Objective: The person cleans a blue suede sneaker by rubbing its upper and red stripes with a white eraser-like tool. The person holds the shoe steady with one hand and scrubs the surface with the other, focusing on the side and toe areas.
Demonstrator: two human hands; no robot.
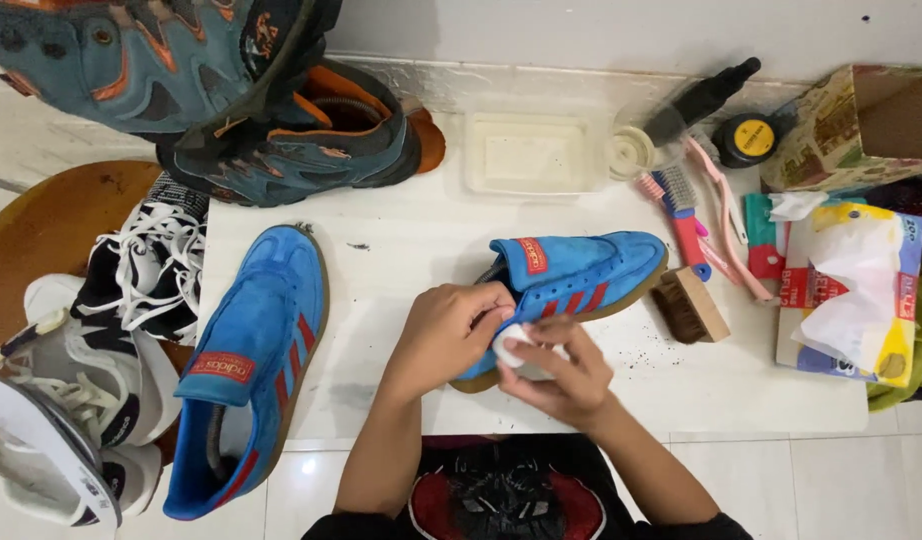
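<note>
A blue suede sneaker (581,275) with red stripes lies on its side on the white table (411,250), toe pointing right. My left hand (443,335) grips its heel end. My right hand (559,375) presses a small white pad (511,347) against the heel area. The matching blue sneaker (253,360) lies to the left, with its heel end hanging over the table's front edge.
A wooden brush (689,303), pink and blue brushes (686,215), a black bottle (703,95), a clear tray (531,152) and a wipes pack (851,295) lie on the right and back. Teal-orange shoes (281,140) and white sneakers (71,390) sit at the left.
</note>
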